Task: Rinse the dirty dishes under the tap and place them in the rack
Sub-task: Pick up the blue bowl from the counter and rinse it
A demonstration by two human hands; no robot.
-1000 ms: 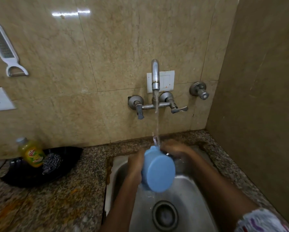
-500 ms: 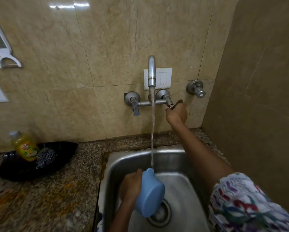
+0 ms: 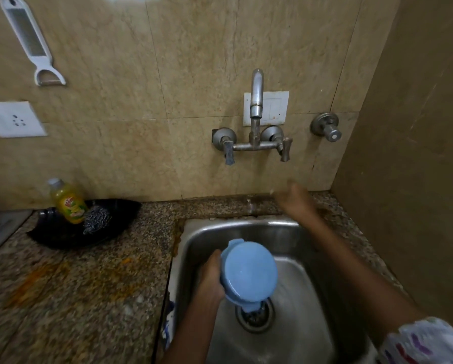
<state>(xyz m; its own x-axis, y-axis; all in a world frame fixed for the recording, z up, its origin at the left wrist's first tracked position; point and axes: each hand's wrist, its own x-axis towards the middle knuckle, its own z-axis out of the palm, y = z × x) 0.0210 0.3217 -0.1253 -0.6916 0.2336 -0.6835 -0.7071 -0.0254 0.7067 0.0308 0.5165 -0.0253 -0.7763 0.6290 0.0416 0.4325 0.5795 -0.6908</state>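
right hand [image 3: 295,199] off the tap handle [image 3: 285,151], stream stopped; blurred, grip cannot tell. left hand [image 3: 211,275] grips blue mug [image 3: 247,271] over the sink [image 3: 246,224] drain. wet mug could slip (one-handed). long axis tilted: base toward camera, mouth down-away.

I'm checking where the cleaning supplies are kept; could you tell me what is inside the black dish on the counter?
The black dish holds a yellow bottle and a steel scrubber; anything beneath them is hidden.
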